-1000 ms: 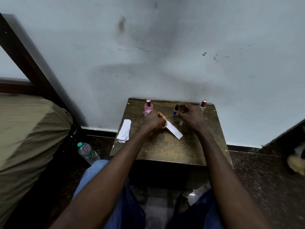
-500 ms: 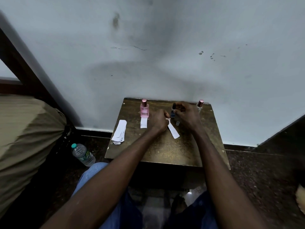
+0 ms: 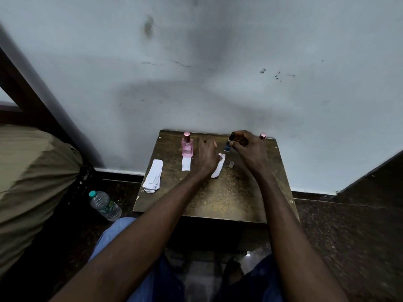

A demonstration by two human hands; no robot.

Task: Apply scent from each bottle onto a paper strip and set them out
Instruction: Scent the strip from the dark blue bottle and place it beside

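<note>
a person works at a small table (image 3: 218, 201) set against a wall. the right hand (image 3: 250, 151) is closed round a little dark bottle (image 3: 227, 147), thumb and fingers pinched at its neck, its black cap (image 3: 233, 135) showing above them. the left hand (image 3: 206, 154) hovers loosely open just left of it, fingers spread; whether a fingertip touches the strip (image 3: 219, 168) lying beneath its right edge cannot be told. that strip curls slightly on the tabletop, between the two hands. further left of the left hand stands a pink bottle (image 3: 187, 147) with a used strip (image 3: 186, 164) laid flat in front of it, and beyond that a stack (image 3: 153, 179) of fresh strips. a third bottle, only its pink top (image 3: 262, 136) visible, stands behind the right hand. a tiny clear cap (image 3: 231, 164) sits just under the right wrist.

the dark bottle looks small, hard and probably glass, light but slick, best gripped round the body with a finger on top. the strip is thin, limp paper that would lift or slide at a touch; it is best pinched at its near, dry end.
</note>
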